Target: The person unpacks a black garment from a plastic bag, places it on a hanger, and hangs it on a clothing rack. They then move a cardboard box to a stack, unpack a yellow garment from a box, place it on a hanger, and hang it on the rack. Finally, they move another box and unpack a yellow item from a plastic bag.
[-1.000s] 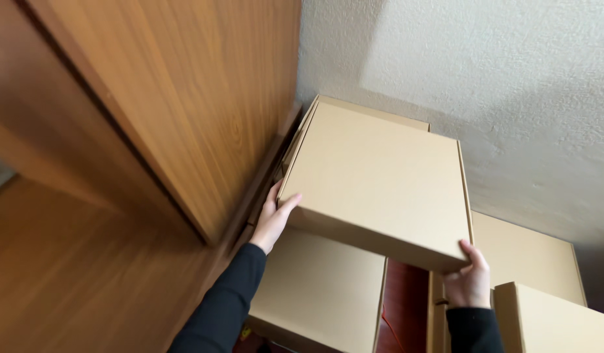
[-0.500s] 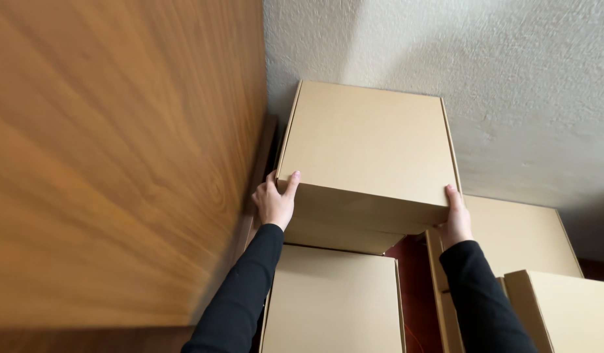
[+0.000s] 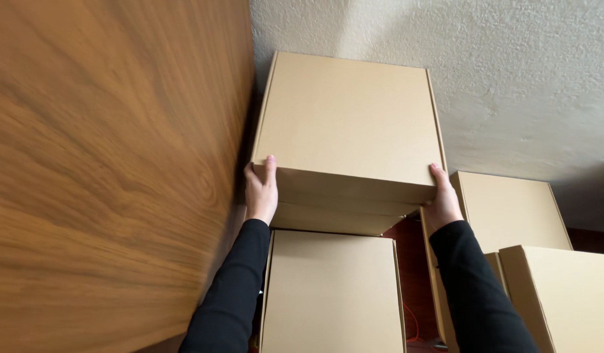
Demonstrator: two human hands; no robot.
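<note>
Top box: I see a flat tan cardboard box (image 3: 347, 121) in the upper centre of the frame, held up against the pale textured wall (image 3: 511, 72) and close beside the wooden panel (image 3: 112, 176) at left.
Long axis: it runs away from me, up the frame; the near edge faces my hands.
Left hand: my left hand (image 3: 261, 191) clamps the near left corner, thumb on the top face, fingers (image 3: 269, 168) closed round the box's edge.
Right hand: my right hand (image 3: 440, 202) grips the near right corner the same way, fingers wrapped on the side.
Which is nearer: neither, I judge; both sit level at the near edge, the box lying straight ahead and above them.
Beneath: a second box (image 3: 331, 294) lies directly under, lower centre; whether the held box touches it I cannot tell.
Right side: two more boxes (image 3: 511, 209) stand at lower right, with a dark reddish gap (image 3: 413, 274) between the stacks.
</note>
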